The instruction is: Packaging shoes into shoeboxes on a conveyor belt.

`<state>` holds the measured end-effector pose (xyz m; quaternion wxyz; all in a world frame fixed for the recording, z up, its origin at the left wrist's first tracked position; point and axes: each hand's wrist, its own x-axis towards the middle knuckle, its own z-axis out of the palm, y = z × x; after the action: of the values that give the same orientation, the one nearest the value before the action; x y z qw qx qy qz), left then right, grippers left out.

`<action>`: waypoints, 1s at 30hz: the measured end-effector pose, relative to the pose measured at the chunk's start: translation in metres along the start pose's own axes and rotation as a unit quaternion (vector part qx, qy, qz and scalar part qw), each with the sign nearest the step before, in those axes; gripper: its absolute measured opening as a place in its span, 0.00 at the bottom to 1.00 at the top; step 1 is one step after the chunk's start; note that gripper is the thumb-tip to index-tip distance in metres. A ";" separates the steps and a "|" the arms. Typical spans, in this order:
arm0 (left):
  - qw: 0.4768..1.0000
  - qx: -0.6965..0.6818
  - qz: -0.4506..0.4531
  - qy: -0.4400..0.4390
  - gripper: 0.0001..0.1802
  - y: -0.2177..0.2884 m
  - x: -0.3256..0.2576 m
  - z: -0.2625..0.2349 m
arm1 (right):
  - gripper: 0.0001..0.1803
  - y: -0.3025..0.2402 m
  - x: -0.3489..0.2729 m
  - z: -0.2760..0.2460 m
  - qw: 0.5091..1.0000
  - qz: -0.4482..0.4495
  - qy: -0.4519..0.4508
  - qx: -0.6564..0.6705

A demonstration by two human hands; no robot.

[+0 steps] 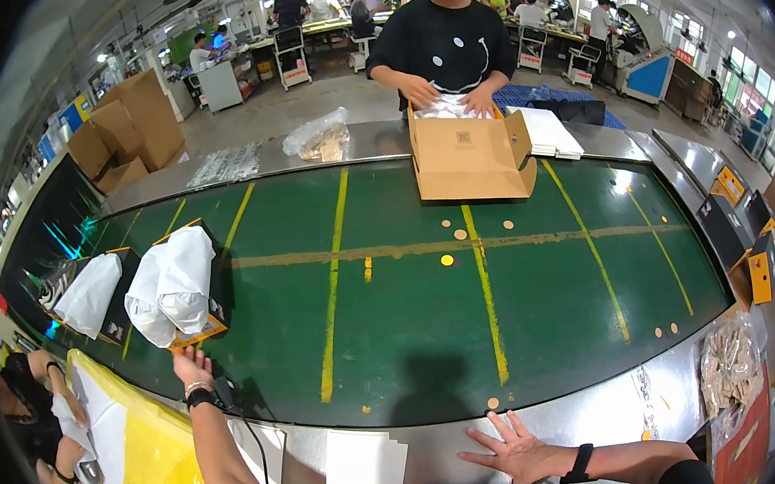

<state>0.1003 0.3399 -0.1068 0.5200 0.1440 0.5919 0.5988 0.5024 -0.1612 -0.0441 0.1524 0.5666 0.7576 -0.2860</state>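
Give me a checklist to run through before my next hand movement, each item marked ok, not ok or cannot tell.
1. Left hand at the open black cardboard box with orange edges: ok, fingers at its near end.
2. Firm hold on that box: cannot tell; the fingertips are partly hidden.
3. White paper-wrapped bundles wholly inside it: not ok, they bulge out.
4. Right hand free: ok, spread on the silver metal table edge.
5. Co-worker's hands away from that box: ok, they are at the open brown cardboard box opposite.
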 end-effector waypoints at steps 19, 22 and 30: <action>0.983 -0.119 0.000 -0.143 0.54 -0.010 -0.029 0.067 | 0.71 -0.007 0.005 -0.007 1.000 -0.001 0.018 -0.017; 0.975 -0.116 -0.056 -0.179 0.55 -0.024 -0.044 0.062 | 0.71 -0.012 0.008 -0.004 0.999 -0.010 0.014 -0.035; 0.951 -0.065 -0.146 -0.266 0.54 -0.087 -0.181 0.092 | 0.75 -0.007 0.002 0.017 0.993 -0.026 0.105 -0.040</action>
<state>0.2876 0.2263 -0.0778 0.7486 0.1758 0.4068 0.4932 0.4938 -0.1714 -0.0568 0.0871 0.5667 0.7950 -0.1983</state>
